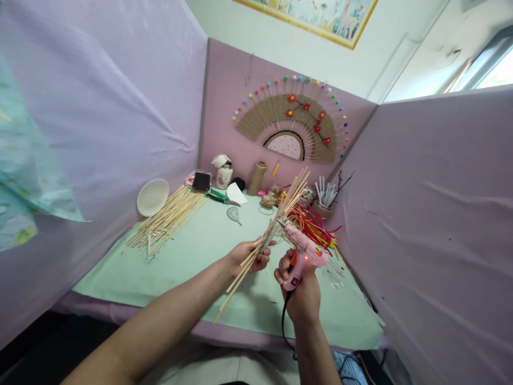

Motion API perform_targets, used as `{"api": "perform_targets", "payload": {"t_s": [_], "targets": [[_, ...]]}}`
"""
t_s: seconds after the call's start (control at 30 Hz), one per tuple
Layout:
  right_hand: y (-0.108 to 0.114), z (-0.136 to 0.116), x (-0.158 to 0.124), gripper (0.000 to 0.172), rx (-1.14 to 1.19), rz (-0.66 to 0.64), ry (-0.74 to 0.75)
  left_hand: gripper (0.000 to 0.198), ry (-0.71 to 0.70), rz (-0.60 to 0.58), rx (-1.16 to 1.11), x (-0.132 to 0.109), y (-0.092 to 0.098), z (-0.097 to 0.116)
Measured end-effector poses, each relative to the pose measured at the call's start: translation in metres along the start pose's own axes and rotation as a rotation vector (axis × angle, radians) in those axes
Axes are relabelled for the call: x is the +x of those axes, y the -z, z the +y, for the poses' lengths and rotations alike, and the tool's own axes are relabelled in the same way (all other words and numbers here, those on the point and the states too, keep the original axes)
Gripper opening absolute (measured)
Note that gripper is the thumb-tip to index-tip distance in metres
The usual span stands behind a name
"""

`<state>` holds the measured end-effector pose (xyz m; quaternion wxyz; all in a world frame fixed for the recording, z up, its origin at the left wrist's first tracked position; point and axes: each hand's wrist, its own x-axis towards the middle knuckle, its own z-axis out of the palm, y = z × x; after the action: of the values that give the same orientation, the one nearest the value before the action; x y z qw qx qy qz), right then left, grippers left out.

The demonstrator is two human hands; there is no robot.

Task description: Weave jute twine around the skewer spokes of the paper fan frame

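My left hand (251,258) is wrapped around a bundle of thin wooden sticks (294,191), held slanting above the table. A grey strip (269,238) lies along the bundle near my fingers. In my right hand (302,291) is a pink glue gun (302,246) with an orange trigger and a lit red light. Its metal nozzle points left and meets or nearly meets the bundle; I cannot tell which. A black cord hangs from the grip.
Loose wooden sticks (172,214) lie at left beside a white plate (153,198). Green-handled pruning shears (220,198), a protractor (233,215), a jar (224,175), a twine ball (267,201) and a cup of glue sticks (325,195) stand or lie farther back. A decorated fan (264,117) hangs behind.
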<state>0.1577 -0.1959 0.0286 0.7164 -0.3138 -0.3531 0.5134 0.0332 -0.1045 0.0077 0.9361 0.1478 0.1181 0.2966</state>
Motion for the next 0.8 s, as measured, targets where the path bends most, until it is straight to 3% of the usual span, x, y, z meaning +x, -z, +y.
{"api": "perform_targets", "payload": {"t_s": [0.6, 0.8], "targets": [[0.0014, 0.0004, -0.0005, 0.054, 0.019, -0.005, -0.001, 0.032, 0.029, 0.020, 0.014, 0.0027, 0.0032, 0.0012], [0.0009, -0.0003, 0.0001, 0.055, 0.003, -0.002, 0.004, 0.023, 0.035, -0.037, 0.005, 0.0056, 0.0103, 0.0021]]}}
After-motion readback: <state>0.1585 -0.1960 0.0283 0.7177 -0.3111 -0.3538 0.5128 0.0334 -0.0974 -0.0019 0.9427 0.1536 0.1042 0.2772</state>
